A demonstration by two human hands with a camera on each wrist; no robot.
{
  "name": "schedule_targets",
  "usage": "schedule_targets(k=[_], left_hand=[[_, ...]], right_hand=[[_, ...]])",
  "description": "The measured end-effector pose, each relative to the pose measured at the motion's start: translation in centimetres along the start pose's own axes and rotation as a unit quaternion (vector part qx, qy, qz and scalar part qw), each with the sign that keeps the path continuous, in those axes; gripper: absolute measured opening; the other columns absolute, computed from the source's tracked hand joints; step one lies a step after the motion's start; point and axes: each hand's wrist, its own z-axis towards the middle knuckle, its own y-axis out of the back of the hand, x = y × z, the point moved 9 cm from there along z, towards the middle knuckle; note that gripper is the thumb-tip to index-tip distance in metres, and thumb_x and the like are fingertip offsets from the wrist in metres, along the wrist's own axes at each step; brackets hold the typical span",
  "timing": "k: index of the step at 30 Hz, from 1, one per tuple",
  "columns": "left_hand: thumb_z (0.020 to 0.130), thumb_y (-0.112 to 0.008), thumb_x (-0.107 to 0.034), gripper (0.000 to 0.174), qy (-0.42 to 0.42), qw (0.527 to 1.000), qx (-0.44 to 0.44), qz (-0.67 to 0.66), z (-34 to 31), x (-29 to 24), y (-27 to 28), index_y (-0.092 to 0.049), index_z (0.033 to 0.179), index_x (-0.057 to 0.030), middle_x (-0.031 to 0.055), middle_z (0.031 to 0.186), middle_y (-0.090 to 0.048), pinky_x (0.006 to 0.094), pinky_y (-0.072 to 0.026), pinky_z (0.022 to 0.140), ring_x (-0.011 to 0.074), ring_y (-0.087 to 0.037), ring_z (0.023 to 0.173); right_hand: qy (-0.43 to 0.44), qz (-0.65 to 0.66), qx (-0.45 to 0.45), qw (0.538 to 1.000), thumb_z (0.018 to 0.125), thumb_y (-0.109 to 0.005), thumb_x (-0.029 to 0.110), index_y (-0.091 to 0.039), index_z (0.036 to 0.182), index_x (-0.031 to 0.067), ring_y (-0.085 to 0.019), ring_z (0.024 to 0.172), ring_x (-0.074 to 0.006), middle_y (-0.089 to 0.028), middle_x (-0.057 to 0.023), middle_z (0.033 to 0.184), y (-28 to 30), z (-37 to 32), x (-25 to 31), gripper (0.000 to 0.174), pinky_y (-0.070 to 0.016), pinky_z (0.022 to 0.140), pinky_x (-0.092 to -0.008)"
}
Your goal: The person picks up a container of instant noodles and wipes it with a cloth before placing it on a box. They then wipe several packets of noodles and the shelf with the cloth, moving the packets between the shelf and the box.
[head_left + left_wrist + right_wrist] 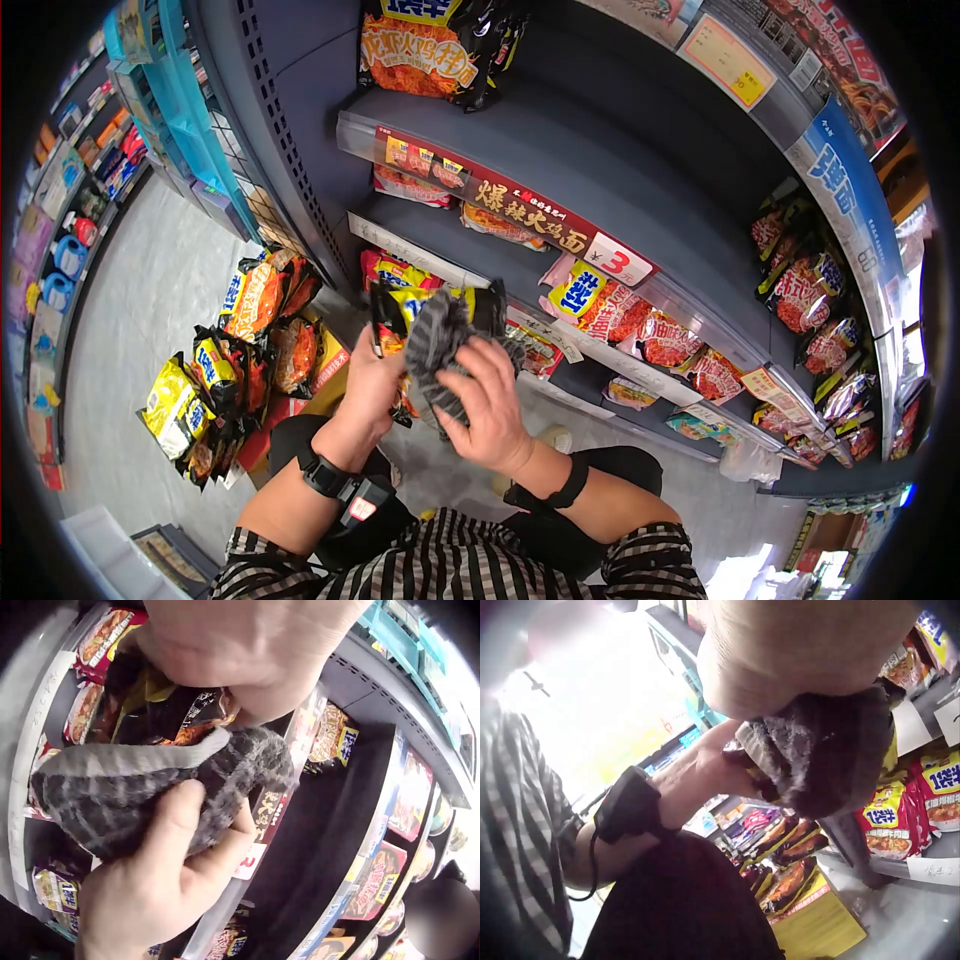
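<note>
A grey striped cloth (437,345) is bunched in my right hand (490,405), thumb and fingers pinching it in the left wrist view, where the cloth (112,791) lies against a dark noodle packet (180,712). My left hand (372,390) grips the edge of that black and yellow packet (405,305), partly covered by the cloth. In the right wrist view the cloth (780,742) presses over the packet, and the right fingertips are hidden.
Shelves (560,130) with noodle packets (600,300) rise in front and to the right. On the left, a pile of noodle packets (215,370) sits on a yellow and red carton (330,360) on the grey floor. Another shelf unit (80,230) stands farther left.
</note>
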Motion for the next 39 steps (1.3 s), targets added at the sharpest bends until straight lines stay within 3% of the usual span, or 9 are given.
schedule_targets(k=[2,14,17,21,27,29,30,33,39], left_hand=[[0.085,-0.062,0.000,0.035,0.006,0.998,0.027,-0.047,0.6,0.1,0.4,-0.050,0.118,-0.0012,0.0083,0.102,-0.064,0.0300,-0.0529,0.077,0.0162,-0.064,0.087],[0.087,-0.064,-0.006,0.036,0.031,0.997,0.050,-0.052,0.6,1.3,-0.4,-0.047,0.119,-0.0044,0.0070,0.101,-0.062,0.0276,-0.0516,0.072,0.0141,-0.061,0.084],[0.083,-0.065,-0.003,0.046,0.076,0.996,0.033,0.041,-0.6,0.4,-1.0,-0.045,0.125,-0.0037,0.0069,0.102,-0.060,0.0301,-0.0510,0.078,0.0151,-0.060,0.089],[0.082,-0.068,0.000,0.052,-0.018,0.998,0.055,0.008,0.6,-0.7,0.1,-0.041,0.126,0.0008,0.0081,0.106,-0.061,0.0319,-0.0506,0.085,0.0166,-0.062,0.094],[0.085,-0.066,-0.003,0.041,0.019,0.994,0.108,-0.015,-0.8,-3.9,1.2,-0.047,0.122,-0.0007,0.0106,0.111,-0.064,0.0345,-0.0511,0.087,0.0196,-0.064,0.097],[0.088,-0.063,-0.009,0.033,0.020,0.993,0.117,-0.004,-0.9,-3.5,1.3,-0.054,0.119,-0.0013,0.0097,0.111,-0.066,0.0333,-0.0512,0.087,0.0186,-0.065,0.097],[0.088,-0.064,-0.009,0.033,0.010,0.994,0.110,-0.002,-0.9,-3.5,1.4,-0.054,0.119,-0.0015,0.0097,0.112,-0.065,0.0332,-0.0514,0.086,0.0188,-0.065,0.097],[0.085,-0.070,-0.012,0.051,-0.007,0.995,0.094,0.029,-0.3,-2.6,1.9,-0.042,0.126,0.0014,0.0122,0.111,-0.062,0.0322,-0.0504,0.086,0.0180,-0.063,0.098],[0.092,-0.058,-0.045,0.069,-0.092,0.979,0.091,0.159,0.0,-2.1,2.2,-0.034,0.134,0.0047,0.0137,0.119,-0.052,0.0311,-0.0420,0.095,0.0165,-0.050,0.109]], right_hand=[[0.084,0.010,0.062,0.995,0.067,-0.071,0.014,-0.059,0.108,0.0052,-0.043,0.122,-0.0373,-0.049,-0.0162,0.124,-0.8,-0.4,1.8,0.044,-0.0329,0.104,-0.0544],[0.133,0.019,0.069,0.989,0.053,-0.076,0.015,-0.061,0.103,0.0071,-0.050,0.105,-0.0360,-0.052,-0.0154,0.113,-1.0,-1.1,2.6,0.053,-0.0425,0.088,-0.0491],[0.070,-0.048,0.043,0.995,0.062,-0.074,0.013,-0.057,0.112,0.0098,-0.049,0.105,-0.0366,-0.050,-0.0165,0.117,0.1,0.4,0.0,0.053,-0.0414,0.090,-0.0473],[-0.071,-0.102,-0.039,0.991,0.072,-0.069,0.005,-0.052,0.115,0.0038,-0.048,0.105,-0.0410,-0.048,-0.0212,0.116,2.0,1.0,-4.6,0.047,-0.0399,0.091,-0.0487],[-0.304,0.159,-0.005,0.939,0.091,-0.057,0.011,-0.047,0.125,-0.0002,-0.056,0.108,-0.0295,-0.055,-0.0161,0.123,0.2,-2.1,-11.9,0.037,-0.0430,0.093,-0.0369],[-0.507,0.546,-0.063,0.664,0.094,-0.057,0.013,-0.042,0.133,0.0021,-0.056,0.108,-0.0209,-0.055,-0.0087,0.125,-3.0,-4.3,-11.8,0.044,-0.0432,0.093,-0.0341],[-0.507,0.568,-0.040,0.647,0.093,-0.060,0.018,-0.038,0.139,0.0037,-0.055,0.108,-0.0169,-0.054,-0.0051,0.125,-2.6,-3.6,-10.0,0.052,-0.0430,0.094,-0.0333],[-0.422,0.536,0.022,0.731,0.089,-0.066,0.020,-0.036,0.139,0.0036,-0.055,0.107,-0.0170,-0.054,-0.0070,0.125,-3.5,-3.0,-9.7,0.061,-0.0437,0.093,-0.0331],[-0.469,0.530,0.005,0.706,0.082,-0.066,0.005,-0.046,0.129,0.0022,-0.060,0.102,-0.0201,-0.059,-0.0072,0.116,-5.1,-4.3,-10.5,0.052,-0.0477,0.091,-0.0355]])
